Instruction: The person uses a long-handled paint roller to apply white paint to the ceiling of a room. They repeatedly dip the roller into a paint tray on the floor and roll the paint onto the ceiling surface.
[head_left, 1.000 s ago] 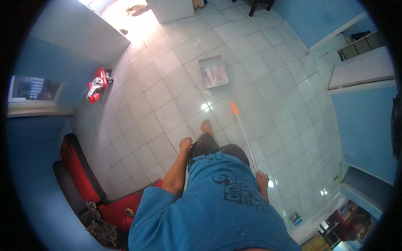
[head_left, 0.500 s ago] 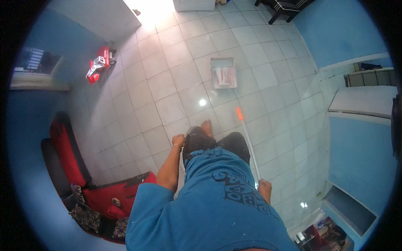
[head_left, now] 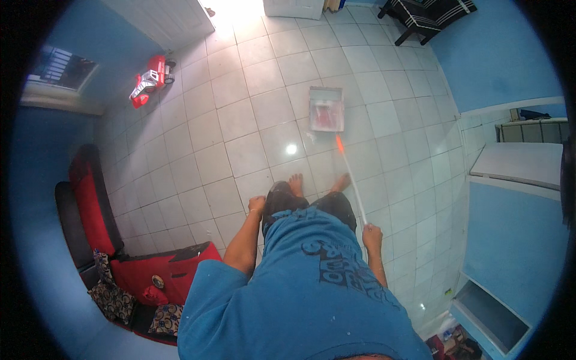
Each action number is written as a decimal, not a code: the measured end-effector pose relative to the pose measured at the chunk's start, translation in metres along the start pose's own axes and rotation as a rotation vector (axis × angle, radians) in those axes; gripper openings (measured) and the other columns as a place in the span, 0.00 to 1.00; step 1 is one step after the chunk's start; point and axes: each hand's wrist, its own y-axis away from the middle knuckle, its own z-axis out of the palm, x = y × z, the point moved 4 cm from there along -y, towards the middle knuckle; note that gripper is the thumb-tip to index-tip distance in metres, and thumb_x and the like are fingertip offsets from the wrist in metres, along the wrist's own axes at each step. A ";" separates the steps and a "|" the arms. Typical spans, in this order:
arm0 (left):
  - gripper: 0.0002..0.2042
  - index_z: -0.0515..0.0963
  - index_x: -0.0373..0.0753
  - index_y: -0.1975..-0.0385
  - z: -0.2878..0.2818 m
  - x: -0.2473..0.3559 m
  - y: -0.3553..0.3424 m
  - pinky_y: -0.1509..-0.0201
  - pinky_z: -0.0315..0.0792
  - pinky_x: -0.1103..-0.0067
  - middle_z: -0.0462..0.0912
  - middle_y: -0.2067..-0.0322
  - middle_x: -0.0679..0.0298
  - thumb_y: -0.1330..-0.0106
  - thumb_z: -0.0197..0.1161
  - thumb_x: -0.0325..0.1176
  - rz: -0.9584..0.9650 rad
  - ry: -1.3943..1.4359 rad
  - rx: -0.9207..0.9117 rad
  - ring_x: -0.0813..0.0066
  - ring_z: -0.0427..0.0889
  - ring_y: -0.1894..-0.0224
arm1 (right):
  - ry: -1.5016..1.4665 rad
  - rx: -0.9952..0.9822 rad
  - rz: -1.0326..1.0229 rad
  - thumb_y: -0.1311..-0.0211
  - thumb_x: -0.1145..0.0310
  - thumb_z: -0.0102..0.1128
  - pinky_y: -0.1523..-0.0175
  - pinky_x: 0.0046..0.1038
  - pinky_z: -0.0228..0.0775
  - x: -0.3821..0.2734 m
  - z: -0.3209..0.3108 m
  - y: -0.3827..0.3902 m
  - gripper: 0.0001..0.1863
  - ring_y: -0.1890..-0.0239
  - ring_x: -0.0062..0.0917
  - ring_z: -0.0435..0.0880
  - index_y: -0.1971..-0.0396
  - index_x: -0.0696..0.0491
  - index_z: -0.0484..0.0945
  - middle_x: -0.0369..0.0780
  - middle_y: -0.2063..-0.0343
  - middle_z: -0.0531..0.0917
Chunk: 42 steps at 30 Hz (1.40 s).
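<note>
My right hand (head_left: 372,234) is wrapped round the near end of a long, thin white pole (head_left: 355,186) with an orange far end (head_left: 339,144). The pole slants forward and a little left over the tiles. Its orange end appears just by the near edge of a shallow rectangular tray (head_left: 327,125), which lies on the floor with whitish and pinkish smears inside. Beside my left thigh, my left hand (head_left: 257,204) is curled into a fist, with nothing visible in it. My bare feet (head_left: 296,185) stand on the tiles, short of the tray.
Pale tiles cover the floor (head_left: 240,162). A red and silver toy truck (head_left: 152,80) stands by the left wall. Red and black sofas (head_left: 162,279) line the lower left. A dark table or bench (head_left: 423,18) stands at the far right, a white door (head_left: 294,8) at the back.
I have come closer to the tray. My right hand has moved forward with the pole, bringing its orange end near the tray. My right foot now shows ahead; the left fist stays by the thigh.
</note>
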 end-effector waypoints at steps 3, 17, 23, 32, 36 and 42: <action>0.17 0.87 0.35 0.56 0.001 0.008 0.004 0.53 0.78 0.71 0.90 0.62 0.55 0.36 0.61 0.40 0.020 0.075 0.002 0.65 0.87 0.62 | -0.116 0.092 -0.003 0.30 0.60 0.53 0.46 0.49 0.77 -0.010 -0.002 -0.014 0.20 0.53 0.55 0.86 0.51 0.56 0.86 0.57 0.60 0.87; 0.14 0.87 0.36 0.67 0.006 0.018 0.014 0.62 0.78 0.70 0.88 0.67 0.58 0.36 0.60 0.41 -0.021 0.045 -0.047 0.67 0.85 0.69 | 0.031 0.030 -0.003 0.29 0.58 0.50 0.45 0.52 0.76 -0.012 0.003 -0.025 0.20 0.51 0.56 0.84 0.53 0.56 0.85 0.57 0.57 0.86; 0.17 0.88 0.38 0.61 0.025 -0.014 -0.018 0.47 0.76 0.68 0.90 0.61 0.55 0.37 0.61 0.43 0.062 -0.036 0.026 0.57 0.87 0.54 | 0.083 -0.030 0.080 0.28 0.57 0.51 0.44 0.52 0.76 0.007 -0.026 0.037 0.18 0.50 0.55 0.84 0.53 0.53 0.85 0.55 0.57 0.86; 0.16 0.88 0.36 0.65 0.024 0.002 -0.029 0.60 0.77 0.69 0.88 0.69 0.58 0.37 0.62 0.43 0.205 -0.132 -0.069 0.65 0.85 0.68 | -0.194 0.031 0.158 0.31 0.59 0.59 0.40 0.43 0.76 0.054 -0.020 0.068 0.21 0.47 0.50 0.85 0.47 0.58 0.84 0.58 0.53 0.86; 0.15 0.88 0.36 0.64 0.015 0.021 -0.008 0.65 0.76 0.71 0.88 0.70 0.59 0.36 0.62 0.41 0.087 0.003 -0.060 0.69 0.84 0.71 | -0.267 0.016 0.167 0.32 0.59 0.61 0.41 0.41 0.76 0.046 0.003 0.036 0.22 0.47 0.50 0.86 0.49 0.62 0.84 0.59 0.53 0.86; 0.13 0.88 0.36 0.63 0.005 0.024 0.007 0.68 0.76 0.74 0.87 0.71 0.60 0.36 0.63 0.39 0.038 0.147 -0.050 0.72 0.82 0.73 | -0.274 0.138 0.057 0.34 0.59 0.59 0.64 0.37 0.77 0.032 0.046 -0.040 0.18 0.70 0.35 0.88 0.57 0.58 0.87 0.51 0.73 0.87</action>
